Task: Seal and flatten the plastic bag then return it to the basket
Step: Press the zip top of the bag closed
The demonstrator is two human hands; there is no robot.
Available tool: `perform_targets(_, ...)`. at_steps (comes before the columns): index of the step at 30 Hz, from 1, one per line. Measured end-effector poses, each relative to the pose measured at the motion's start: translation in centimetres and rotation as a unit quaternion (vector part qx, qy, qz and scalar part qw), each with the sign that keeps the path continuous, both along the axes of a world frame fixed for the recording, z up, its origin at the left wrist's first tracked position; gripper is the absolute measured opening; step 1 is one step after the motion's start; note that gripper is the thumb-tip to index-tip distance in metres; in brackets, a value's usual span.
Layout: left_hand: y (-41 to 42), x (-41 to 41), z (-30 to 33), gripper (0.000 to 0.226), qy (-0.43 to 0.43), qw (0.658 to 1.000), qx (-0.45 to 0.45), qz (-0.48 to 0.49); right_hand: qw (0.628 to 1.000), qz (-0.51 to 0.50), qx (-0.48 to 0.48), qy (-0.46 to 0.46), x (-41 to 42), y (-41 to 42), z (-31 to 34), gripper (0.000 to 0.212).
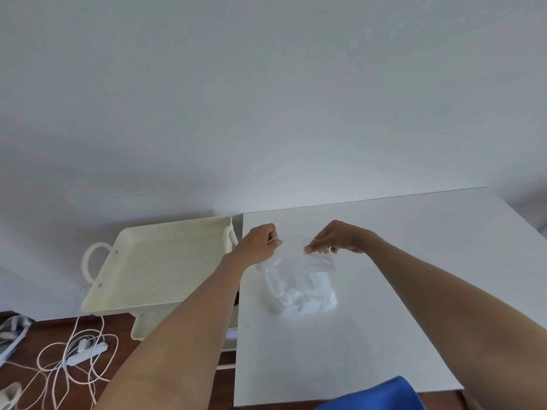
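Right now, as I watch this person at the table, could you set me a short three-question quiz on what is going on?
1. True or false: the plastic bag already lies in the basket.
2. Which holds the bag's top edge? A) the left hand alone B) the right hand alone C) both hands
3. Fill in: the basket stands to the ____ of the white table, as the person sees it.

Key
1. False: the bag rests on the table, with white contents inside.
2. C: each hand pinches one end of the top edge.
3. Left.
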State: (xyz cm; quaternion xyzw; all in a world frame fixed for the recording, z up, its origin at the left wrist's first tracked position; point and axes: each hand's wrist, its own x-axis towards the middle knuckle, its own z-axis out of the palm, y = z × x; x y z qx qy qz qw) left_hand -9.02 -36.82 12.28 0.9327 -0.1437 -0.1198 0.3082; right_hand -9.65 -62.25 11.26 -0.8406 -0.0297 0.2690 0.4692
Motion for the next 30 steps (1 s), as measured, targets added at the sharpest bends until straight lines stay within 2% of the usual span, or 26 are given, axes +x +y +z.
perform_targets(2, -0.4, 0.2, 0.4, 0.019, -0.01, 1.0, -0.006, -0.011, 0.999, -0.034, -0.012, -0.032, 0.2, 0.2, -0.4, 0.03)
perform_targets(5, -1.1, 0.1, 1.3, 0.026, -0.027, 0.998, 0.001, -0.051, 0.997, -0.04, -0.024, -0.068, 0.4, 0.6, -0.7, 0.029)
perform_targets(9, -2.0, 0.1, 1.8, 0.011, -0.081, 0.994, 0.041, -0.063, 0.993, -0.026, -0.029, -0.107, 0.3, 0.8, -0.8, 0.029)
perform_targets(16, -1.6, 0.5, 1.1, 0.012, -0.029, 0.997, 0.042, -0.054, 1.0, -0.02, 0.015, 0.018, -0.6, -1.3, -0.9, 0.029)
perform_targets(19, -2.1, 0.6, 0.5, 0.009, -0.025, 0.996, 0.03, -0.084, 0.999, -0.035, 0.01, 0.001, -0.7, -1.3, -0.9, 0.021)
perform_targets(22, -2.9, 0.6, 0.4, 0.02, 0.007, 0.996, -0.017, -0.093, 0.997, -0.054, 0.015, -0.053, -0.7, -0.6, -0.9, 0.023)
perform_targets(26, -3.3, 1.1, 0.3, 0.015, 0.029, 0.996, -0.026, -0.085, 0.991, -0.083, 0.026, -0.103, -0.7, -0.8, -0.6, 0.026)
perform_targets(28, -3.3, 1.3, 0.2, 0.017, 0.034, 0.997, -0.028, -0.069, 0.99, -0.091, 0.027, -0.102, -0.9, -1.0, -0.4, 0.034)
perform_targets(30, -3.3, 1.4, 0.1, 0.019, 0.031, 0.998, -0.026, -0.053, 0.994, -0.083, 0.031, -0.061, -1.1, -1.1, 0.0, 0.042)
